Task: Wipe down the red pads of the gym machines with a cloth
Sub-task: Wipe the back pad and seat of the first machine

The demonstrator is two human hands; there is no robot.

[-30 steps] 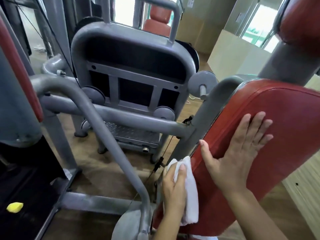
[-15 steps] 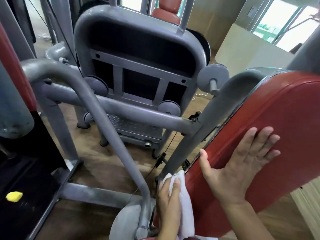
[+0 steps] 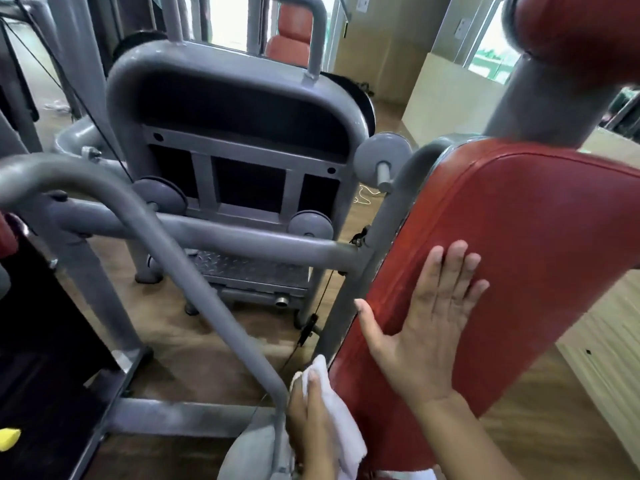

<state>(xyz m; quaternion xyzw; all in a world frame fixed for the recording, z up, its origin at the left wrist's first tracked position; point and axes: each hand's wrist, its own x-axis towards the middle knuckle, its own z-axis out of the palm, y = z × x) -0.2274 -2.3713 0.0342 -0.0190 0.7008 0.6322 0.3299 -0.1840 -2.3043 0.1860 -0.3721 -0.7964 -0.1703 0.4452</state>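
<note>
A large red pad on a grey machine arm fills the right side of the head view. My right hand lies flat on its face, fingers straight and spread, thumb at the pad's left edge. My left hand holds a white cloth against the lower left edge of the same pad, fingers over the cloth. Another red pad sits above at the top right. A further red seat shows at the back.
A curved grey tube runs down right beside my left hand. A grey machine frame stands behind it on the wooden floor. A black weight stack with a yellow tab is at the lower left.
My left hand slid the cloth downward along the pad's left edge. My right hand stayed flat on the pad. The view shifted slightly.
</note>
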